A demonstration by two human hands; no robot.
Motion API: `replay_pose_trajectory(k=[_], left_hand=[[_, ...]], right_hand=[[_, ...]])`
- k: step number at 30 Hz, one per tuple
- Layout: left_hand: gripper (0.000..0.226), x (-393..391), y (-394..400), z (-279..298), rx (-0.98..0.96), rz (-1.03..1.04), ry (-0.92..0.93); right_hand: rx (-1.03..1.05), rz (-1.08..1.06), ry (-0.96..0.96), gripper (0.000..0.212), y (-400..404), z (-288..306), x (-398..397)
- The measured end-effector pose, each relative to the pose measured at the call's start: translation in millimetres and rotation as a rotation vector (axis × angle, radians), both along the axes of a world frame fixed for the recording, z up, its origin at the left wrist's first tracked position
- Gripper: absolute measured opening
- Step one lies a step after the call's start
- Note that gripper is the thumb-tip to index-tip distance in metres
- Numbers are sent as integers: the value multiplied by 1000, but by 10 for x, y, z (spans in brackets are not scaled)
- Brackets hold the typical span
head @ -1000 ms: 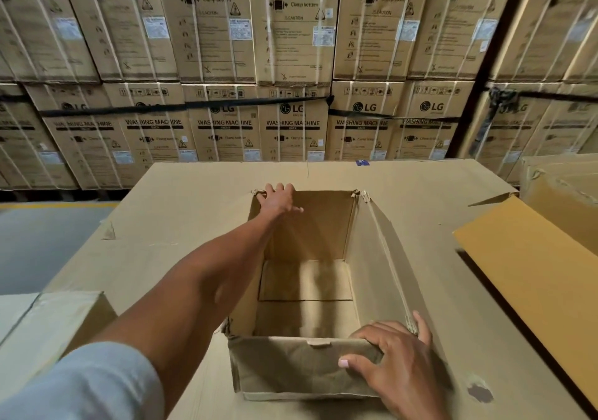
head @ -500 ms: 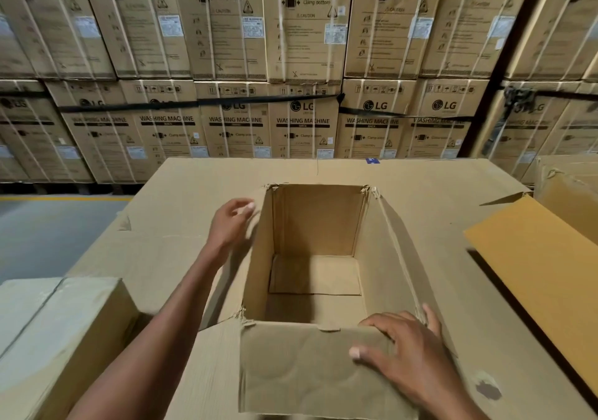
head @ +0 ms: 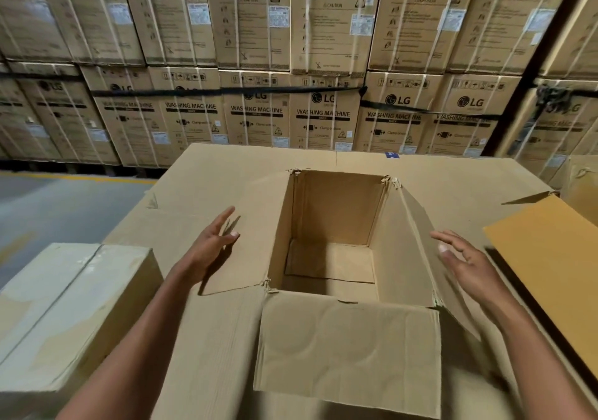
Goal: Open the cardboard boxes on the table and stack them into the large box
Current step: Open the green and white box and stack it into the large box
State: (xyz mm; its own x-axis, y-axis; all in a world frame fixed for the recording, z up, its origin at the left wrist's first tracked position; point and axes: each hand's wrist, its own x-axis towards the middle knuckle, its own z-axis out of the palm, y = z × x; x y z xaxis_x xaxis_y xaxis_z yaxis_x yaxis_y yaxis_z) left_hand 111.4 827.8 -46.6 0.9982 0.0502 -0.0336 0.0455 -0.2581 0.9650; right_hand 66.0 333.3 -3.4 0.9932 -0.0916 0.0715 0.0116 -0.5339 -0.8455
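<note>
An opened cardboard box (head: pixel 336 222) stands upright on the cardboard-covered table (head: pixel 226 167), empty inside, with all its flaps folded outward. Its near flap (head: pixel 349 355) hangs toward me. My left hand (head: pixel 210 248) hovers over the left flap with fingers spread, holding nothing. My right hand (head: pixel 469 264) hovers beside the right flap, fingers straight, also empty. A closed cardboard box (head: pixel 64 306) sits at the table's near left. The large box's yellow-brown flap (head: pixel 550 258) shows at the right edge.
A wall of stacked washing machine cartons (head: pixel 323 63) rises behind the table, strapped with black bands. Grey floor with a yellow line (head: pixel 64 199) lies to the left. Another carton (head: pixel 582 186) stands at the far right.
My right hand let go of the near flap and moved out to the right. My left hand left the box's left side and opened. The view drew closer and the flaps now lie outward.
</note>
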Motion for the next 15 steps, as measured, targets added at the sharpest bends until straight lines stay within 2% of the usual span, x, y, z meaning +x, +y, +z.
replay_pose_trajectory(k=[4,7,9,12,15], left_hand=[[61,-49,99,415,-16,-41,-60],[57,-83,103,734,-106,-98,-68],[53,-118,53,908,-51,-135,-68],[49,-181,-68,1060,63,-127,-90],[47,-214,-110,1114,90,-110,-87]], right_hand=[[77,6,147,38,-317,-145,175],[240,10,297,40,-393,-187,170],[311,32,374,40,-414,-250,168],[329,49,367,41,-446,-339,181],[368,47,255,44,-449,-295,192]])
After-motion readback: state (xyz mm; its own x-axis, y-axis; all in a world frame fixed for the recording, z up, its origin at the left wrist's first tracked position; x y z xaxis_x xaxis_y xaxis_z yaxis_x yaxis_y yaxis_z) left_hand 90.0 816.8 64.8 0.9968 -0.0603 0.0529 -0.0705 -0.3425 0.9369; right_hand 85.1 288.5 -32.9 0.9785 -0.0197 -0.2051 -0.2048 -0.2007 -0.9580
